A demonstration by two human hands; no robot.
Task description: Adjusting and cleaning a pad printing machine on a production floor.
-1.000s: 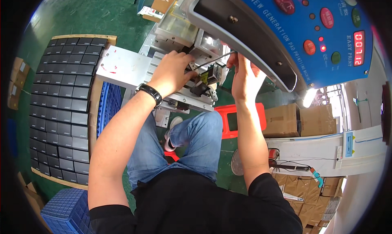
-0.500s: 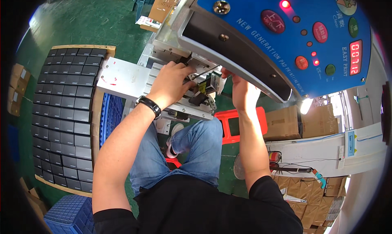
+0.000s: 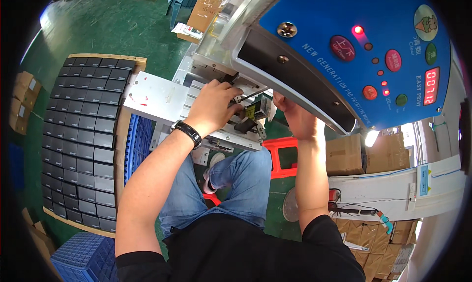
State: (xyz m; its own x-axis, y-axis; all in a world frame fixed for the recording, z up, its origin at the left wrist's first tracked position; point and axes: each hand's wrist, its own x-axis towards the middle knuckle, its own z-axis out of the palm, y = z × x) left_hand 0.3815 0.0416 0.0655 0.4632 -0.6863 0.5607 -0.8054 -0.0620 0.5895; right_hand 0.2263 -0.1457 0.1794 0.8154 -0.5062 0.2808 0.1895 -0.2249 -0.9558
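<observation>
**Both hands at a printing machine's fixture**

The left hand [image 3: 214,107], wearing a black wristband, has its fingers closed on a thin black rod [image 3: 250,96] above a small black part [image 3: 246,124] on the metal fixture [image 3: 162,100]. The right hand [image 3: 295,117] sits just right, partly hidden under the blue control panel [image 3: 364,50]; its grip cannot be told. A tray of dark parts [image 3: 81,134] lies left.

The tray of small parts [image 3: 81,134] lies at the left of the frame, the machine panel [image 3: 364,50] at the upper right. Between them, at the centre, both hands [image 3: 214,107] rest on the metal fixture [image 3: 162,97]. The stool [image 3: 282,156] stands below it.
</observation>
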